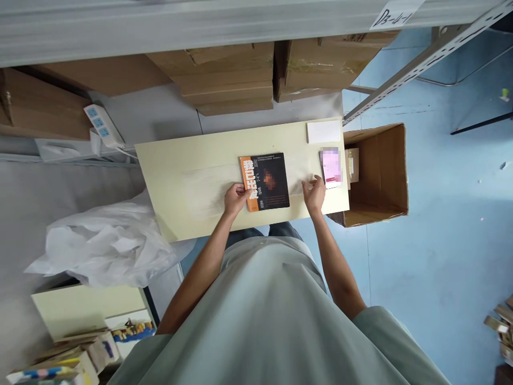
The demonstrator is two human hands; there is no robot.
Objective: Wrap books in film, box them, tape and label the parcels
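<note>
A black book (267,181) with an orange spine strip lies flat on the pale wooden table (192,171). My left hand (236,197) grips its near left corner, thumb on the orange strip. A clear plastic sleeve (300,168) lies over the table just right of the book. My right hand (313,193) rests on that sleeve's near right edge, fingers curled onto it. A pink and white card (331,167) lies right beside my right hand.
A white pad (323,131) sits at the table's far right corner. An open cardboard box (380,174) stands against the table's right end. Stacked cartons (228,75) lie under the shelf beyond. A power strip (100,124) and crumpled plastic bag (104,243) are at the left.
</note>
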